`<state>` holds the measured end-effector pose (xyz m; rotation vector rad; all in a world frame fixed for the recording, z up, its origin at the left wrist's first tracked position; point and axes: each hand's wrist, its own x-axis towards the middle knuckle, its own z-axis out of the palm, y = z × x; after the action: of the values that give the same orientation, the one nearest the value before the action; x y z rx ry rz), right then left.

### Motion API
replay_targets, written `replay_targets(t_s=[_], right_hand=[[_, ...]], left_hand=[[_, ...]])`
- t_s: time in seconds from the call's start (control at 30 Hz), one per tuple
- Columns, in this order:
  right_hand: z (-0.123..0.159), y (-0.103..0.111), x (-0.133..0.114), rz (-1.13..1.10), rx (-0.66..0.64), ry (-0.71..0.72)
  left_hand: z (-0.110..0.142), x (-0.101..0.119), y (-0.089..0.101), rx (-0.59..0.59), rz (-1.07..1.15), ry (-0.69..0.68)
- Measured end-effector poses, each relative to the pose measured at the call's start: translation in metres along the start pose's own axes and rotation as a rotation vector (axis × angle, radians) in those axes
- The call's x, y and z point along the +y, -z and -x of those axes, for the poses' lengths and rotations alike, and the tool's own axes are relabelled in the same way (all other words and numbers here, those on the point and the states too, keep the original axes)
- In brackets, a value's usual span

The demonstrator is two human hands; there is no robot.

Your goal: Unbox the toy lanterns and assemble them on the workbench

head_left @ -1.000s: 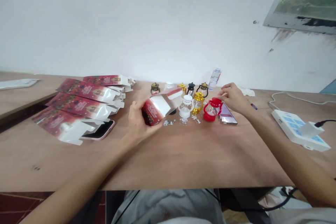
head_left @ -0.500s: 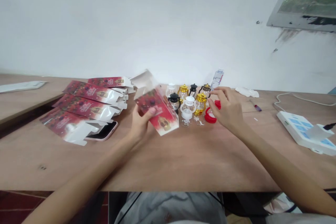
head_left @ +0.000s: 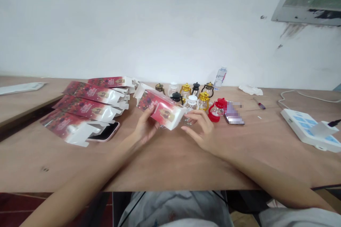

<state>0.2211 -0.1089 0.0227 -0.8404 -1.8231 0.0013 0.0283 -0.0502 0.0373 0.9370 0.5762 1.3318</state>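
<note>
A red and white printed gift box (head_left: 162,108) is in my left hand (head_left: 147,127), thumb across its front face and fingers underneath. The box is tilted, with flaps standing out at its upper left end. My right hand (head_left: 201,127) is beside the box's right end, fingers apart and holding nothing; I cannot tell whether a fingertip touches the box. Behind the box stand several small lanterns, among them a white lantern (head_left: 192,102), a gold lantern (head_left: 204,100) and a black lantern (head_left: 177,97), partly covered by it. A red lantern (head_left: 217,109) stands to the right.
Several folded red boxes (head_left: 80,108) lie at the left, over a phone (head_left: 106,133). Right of the red lantern is a partly blurred flat item (head_left: 234,113). A plastic bottle (head_left: 220,78), a tissue (head_left: 250,91), a small screwdriver (head_left: 261,105) and a power strip (head_left: 310,131) are further back and right.
My right hand has come down and left from the red lantern to the box's end. The box in my left hand has turned flatter, and the flat item by the red lantern now shows.
</note>
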Motion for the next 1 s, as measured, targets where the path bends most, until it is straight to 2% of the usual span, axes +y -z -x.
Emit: replay_targets(t_s=[0.17,0.33,0.47,0.6,0.7,0.8,1.0], right_hand=[[0.013,-0.010,0.008,-0.167,0.058,-0.120],[0.016,-0.015,0.009,-0.311,0.044,-0.214],[0.016,-0.016,0.010,-0.232,0.045,-0.214],[0.016,-0.012,0.005,-0.136,0.026,-0.194],[0.016,-0.007,0.000,-0.127,-0.044,-0.122],[0.017,-0.004,0.001,-0.046,-0.097,-0.028],[0.018,-0.007,0.020,0.482,-0.027,0.345]], left_hand=[[0.007,-0.005,-0.007,-0.035,-0.029,0.037],[0.010,-0.010,-0.007,-0.018,-0.031,0.021],[0.012,-0.012,-0.010,-0.016,-0.051,-0.004],[0.010,-0.009,-0.012,0.051,-0.030,-0.047],[0.005,-0.004,-0.010,0.102,0.004,-0.089],[0.003,-0.001,-0.007,0.090,0.023,-0.030],[0.004,0.000,-0.011,0.055,0.070,0.163]])
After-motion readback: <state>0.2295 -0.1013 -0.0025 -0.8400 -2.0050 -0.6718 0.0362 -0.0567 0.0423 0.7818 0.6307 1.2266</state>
